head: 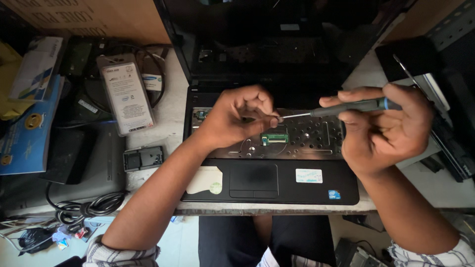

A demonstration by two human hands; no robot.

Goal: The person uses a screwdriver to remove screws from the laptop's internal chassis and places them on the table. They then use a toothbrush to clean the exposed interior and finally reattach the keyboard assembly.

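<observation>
Two bare hands work over an opened black laptop (269, 163) that lies flat on a cluttered pale surface (170, 109), its keyboard lifted out so the perforated metal tray and a small green connector board (273, 138) are exposed. The laptop looks heavy and rigid at its palm rest, but the bared inner parts seem thin and fragile, best left untouched by anything but a tool tip. The right hand (388, 131) is clamped around a slim precision screwdriver (346, 107), fingers wrapped on its dark grip near the blue collar, the shaft held level and pointing left. It appears light and stiff, likely slippery at the bare metal shaft, so the grip is the place to hold. The left hand (237, 118) is pinched shut at the screwdriver's tip, perhaps on a tiny screw; that cannot be seen. A coiled black cable (84, 207) lies well apart at left.
</observation>
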